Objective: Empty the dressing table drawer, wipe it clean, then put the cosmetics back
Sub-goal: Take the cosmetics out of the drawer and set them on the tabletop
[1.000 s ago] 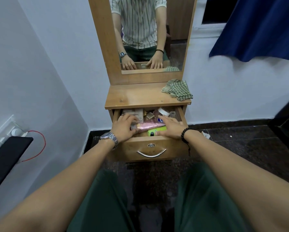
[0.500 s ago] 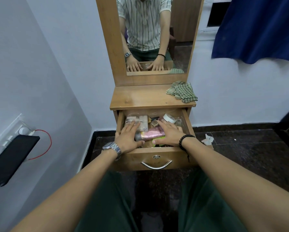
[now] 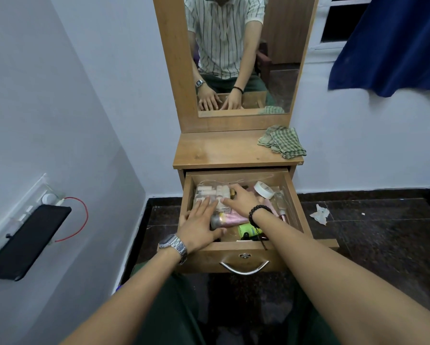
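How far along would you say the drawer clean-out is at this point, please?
Early. Done: the drawer is pulled open. In hand: left hand and right hand rest on the cosmetics inside. Left: emptying, wiping with the checked cloth lying on the tabletop, restocking.

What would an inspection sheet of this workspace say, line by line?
Surface: dressing table top bare wood apart from the cloth.
Job's things: drawer pulled open, still full: clear pouch, pink tube, tape roll, green item.
Clutter: checked cloth on top; paper scrap on floor.
Grippers: left hand and right hand, fingers straight, on the contents.
Cables: red cable at wall socket.
Surroundings: mirror, blue curtain, black phone.
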Demonstrator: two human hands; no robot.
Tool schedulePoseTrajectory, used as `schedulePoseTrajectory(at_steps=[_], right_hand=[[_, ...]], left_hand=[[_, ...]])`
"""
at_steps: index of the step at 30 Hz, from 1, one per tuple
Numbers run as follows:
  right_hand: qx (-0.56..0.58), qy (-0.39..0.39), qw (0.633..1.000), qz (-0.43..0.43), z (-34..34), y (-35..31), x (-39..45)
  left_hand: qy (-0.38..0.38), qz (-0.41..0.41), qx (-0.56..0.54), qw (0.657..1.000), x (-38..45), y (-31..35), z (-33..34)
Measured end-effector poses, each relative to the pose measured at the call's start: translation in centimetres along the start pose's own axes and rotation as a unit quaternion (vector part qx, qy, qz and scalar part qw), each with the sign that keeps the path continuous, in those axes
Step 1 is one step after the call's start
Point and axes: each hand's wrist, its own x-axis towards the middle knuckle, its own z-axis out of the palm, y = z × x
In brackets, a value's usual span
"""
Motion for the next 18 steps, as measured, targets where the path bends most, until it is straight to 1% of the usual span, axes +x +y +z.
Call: schedulePoseTrajectory(at_steps=[4,7,10,12,15,18], right_hand=[[0.116,0.005,0.993,0.017,0.4,-0.4,0.6],[0.185,0.022,0.982,0.0,-0.3,-0.8,0.3],[0.229,0.032,0.973,0.001,-1.0,-0.9,-0.3],[0.254,0.027,0.967,-0.006,-1.6,-0.7,-0.8],[0.338,0.007,0.941,-0.008,-2.4,-0.4,-1.7],[0.399,0.004,0.917,-0.011,-2.7,-0.3,-1.9]], left_hand=[[0.0,-0.001,-0.004,1.0,0.2,-0.3,-0.4],[0.014,-0.003,-0.02,1.0,0.1,-0.3,-0.3],[0.077,-0.018,-0.047,0.996,0.0,-0.7,-0.1],[0.126,-0.035,-0.091,0.987,0.2,-1.1,-0.1],[0.203,-0.031,-0.183,0.961,0.4,-1.4,-0.6],[0.23,-0.033,-0.265,0.936,-0.2,-1.2,-2.1]])
